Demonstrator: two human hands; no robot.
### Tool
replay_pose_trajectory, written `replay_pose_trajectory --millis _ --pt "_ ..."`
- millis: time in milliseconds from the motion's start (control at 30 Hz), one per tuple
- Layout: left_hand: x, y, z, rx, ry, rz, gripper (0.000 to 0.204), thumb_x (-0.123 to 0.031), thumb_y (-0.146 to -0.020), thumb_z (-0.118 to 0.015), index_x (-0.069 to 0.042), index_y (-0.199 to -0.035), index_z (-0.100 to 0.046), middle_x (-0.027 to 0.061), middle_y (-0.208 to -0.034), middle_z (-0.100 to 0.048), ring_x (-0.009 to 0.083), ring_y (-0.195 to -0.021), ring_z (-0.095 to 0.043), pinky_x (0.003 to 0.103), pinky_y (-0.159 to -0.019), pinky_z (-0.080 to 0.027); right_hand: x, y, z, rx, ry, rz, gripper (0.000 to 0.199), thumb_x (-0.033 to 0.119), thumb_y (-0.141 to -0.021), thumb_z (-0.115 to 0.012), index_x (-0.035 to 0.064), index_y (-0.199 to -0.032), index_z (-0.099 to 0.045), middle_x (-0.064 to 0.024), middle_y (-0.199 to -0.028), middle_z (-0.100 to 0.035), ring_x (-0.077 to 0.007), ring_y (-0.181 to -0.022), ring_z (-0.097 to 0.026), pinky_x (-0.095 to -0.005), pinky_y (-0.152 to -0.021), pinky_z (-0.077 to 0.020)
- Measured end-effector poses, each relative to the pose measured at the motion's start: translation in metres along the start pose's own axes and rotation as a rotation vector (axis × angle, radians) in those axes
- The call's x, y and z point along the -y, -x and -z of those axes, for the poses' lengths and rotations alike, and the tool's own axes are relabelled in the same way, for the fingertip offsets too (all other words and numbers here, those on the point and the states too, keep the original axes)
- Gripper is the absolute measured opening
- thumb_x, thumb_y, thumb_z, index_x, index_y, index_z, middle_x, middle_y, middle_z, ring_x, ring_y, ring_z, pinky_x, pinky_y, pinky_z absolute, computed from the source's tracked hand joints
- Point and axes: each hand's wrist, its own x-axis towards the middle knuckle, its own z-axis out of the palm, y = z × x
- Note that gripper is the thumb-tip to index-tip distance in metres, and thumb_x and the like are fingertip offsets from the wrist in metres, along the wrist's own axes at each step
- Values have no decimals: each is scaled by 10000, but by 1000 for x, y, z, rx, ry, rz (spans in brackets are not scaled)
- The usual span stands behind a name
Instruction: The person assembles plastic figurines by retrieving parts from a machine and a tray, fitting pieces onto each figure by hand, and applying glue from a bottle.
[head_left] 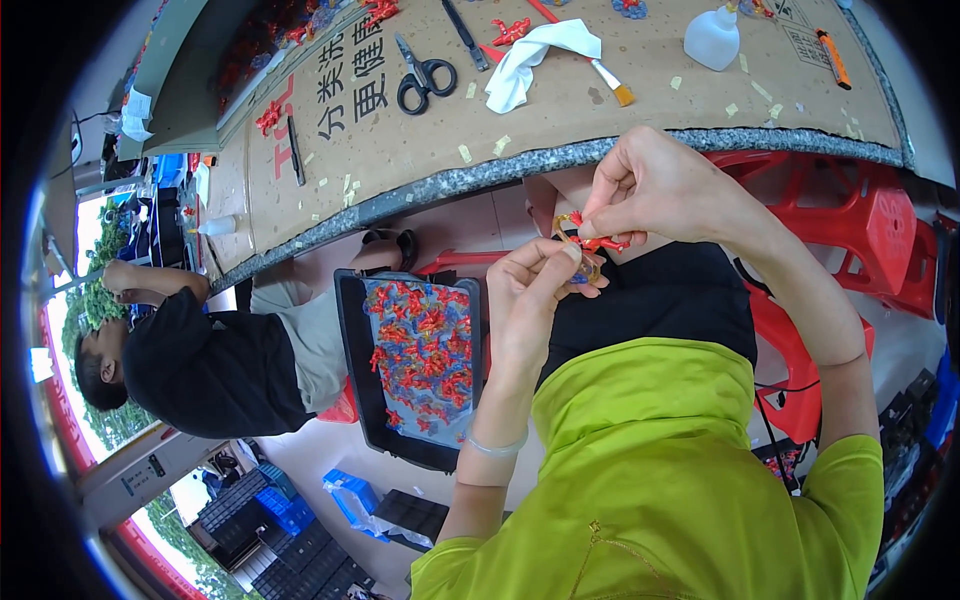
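Above my lap, just off the table's edge, my two hands meet around a small red plastic figure (pixel 597 242) with a clear blue and yellowish part. My left hand (pixel 535 290) pinches its lower, bluish end between thumb and fingers. From above, my right hand (pixel 640 195) grips the red part with bent fingertips. The fingers cover much of the figure, so its exact shape is hard to make out. To the left of my left forearm, a black tray (pixel 355 370) holds many similar red and blue figures.
On the cardboard-covered table (pixel 400 160) lie scissors (pixel 425 85), a white cloth (pixel 540 60), a brush (pixel 615 85), a white bottle (pixel 712 40) and an orange cutter (pixel 833 60). Red stools (pixel 860 230) stand at right. A person in black (pixel 210 355) sits at left.
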Motion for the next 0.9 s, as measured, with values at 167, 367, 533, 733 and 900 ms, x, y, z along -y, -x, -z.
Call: replay_pose_trajectory --millis 167,367,533,733,900 --pt "0 -1 -1 24 68 9 223 -131 -924 -534 65 -859 -618 193 -851 -667 221 -681 -656 291 -639 -526 -2 0 5 47 39 67 151 62 -732 -734 -60 -817 -703 -60 -664 -662 -63 -570 -592 -199 -519 -460" --pt "-1 0 -3 12 35 -13 217 -125 -920 -535 65 -851 -616 197 -843 -665 221 -678 -655 288 -633 -523 -1 1 6 53 79 47 147 53 -727 -740 -58 -815 -702 -64 -681 -670 -69 -611 -614 -208 -552 -480" --pt "-1 1 -3 15 36 -13 214 -118 -918 -532 65 -846 -614 195 -835 -664 219 -672 -653 282 -623 -517 -1 1 5 55 68 47 143 52 -725 -741 -57 -806 -700 -63 -678 -669 -67 -609 -613 -207 -553 -479" --pt "-2 2 -4 -2 34 3 199 -104 -911 -538 62 -833 -614 196 -828 -664 211 -657 -646 277 -615 -510 -3 1 3 52 79 81 123 30 -713 -729 -67 -776 -686 -74 -664 -665 -79 -593 -616 -211 -543 -482" --pt "-2 4 -7 -15 46 13 186 -90 -906 -542 61 -825 -616 194 -819 -664 205 -651 -642 276 -615 -509 -3 1 0 44 47 64 103 4 -700 -708 -80 -743 -668 -87 -649 -658 -88 -577 -616 -218 -530 -487"
